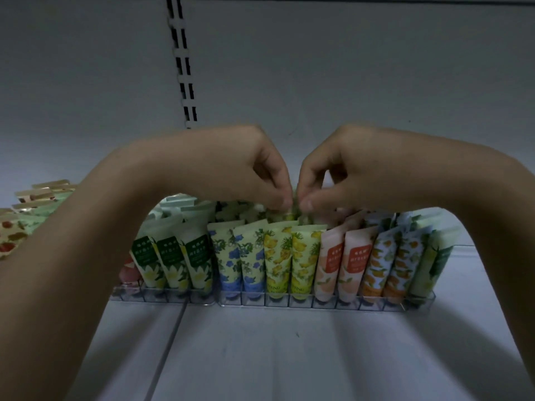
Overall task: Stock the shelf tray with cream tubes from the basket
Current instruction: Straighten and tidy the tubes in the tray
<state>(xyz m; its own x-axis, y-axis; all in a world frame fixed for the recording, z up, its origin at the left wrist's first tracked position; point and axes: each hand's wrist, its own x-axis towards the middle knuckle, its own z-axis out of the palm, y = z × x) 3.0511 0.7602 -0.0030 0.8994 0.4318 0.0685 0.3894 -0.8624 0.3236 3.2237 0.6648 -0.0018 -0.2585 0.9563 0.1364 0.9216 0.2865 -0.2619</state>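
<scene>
- I see two bare hands meeting over a clear shelf tray (324, 303) of cream tubes, which stands on a white shelf (289, 357) at about 6 o'clock of the hands.
- My left hand (249, 169) comes in from 9 o'clock, fingers curled down, thumb and fingertips pinched on the crimped top of a yellow-green tube (291, 217) in a row behind the front one.
- My right hand (344, 172) comes in from 3 o'clock and mirrors it, thumb and forefinger closed on the same tube top; the fingertips of both hands nearly touch.
- The pinched tube stands in the tray, behind the pineapple tubes (289, 259); most of it is hidden by the front row.
- The front row stands upright, caps down in the tray's cells: green lotus tubes (179, 261) toward 8 o'clock, blue-flower tubes (240, 256) beside them, then pineapple, peach tubes (341, 267) and orange-fruit tubes (390, 264) toward 4 o'clock, and a pale green tube (434, 256) at the right end.
- More tubes (34, 209) lie at 9 o'clock, beyond the left forearm.
- A slotted upright (182, 62) runs up the white back panel at 12 o'clock.
- The basket is out of frame.
</scene>
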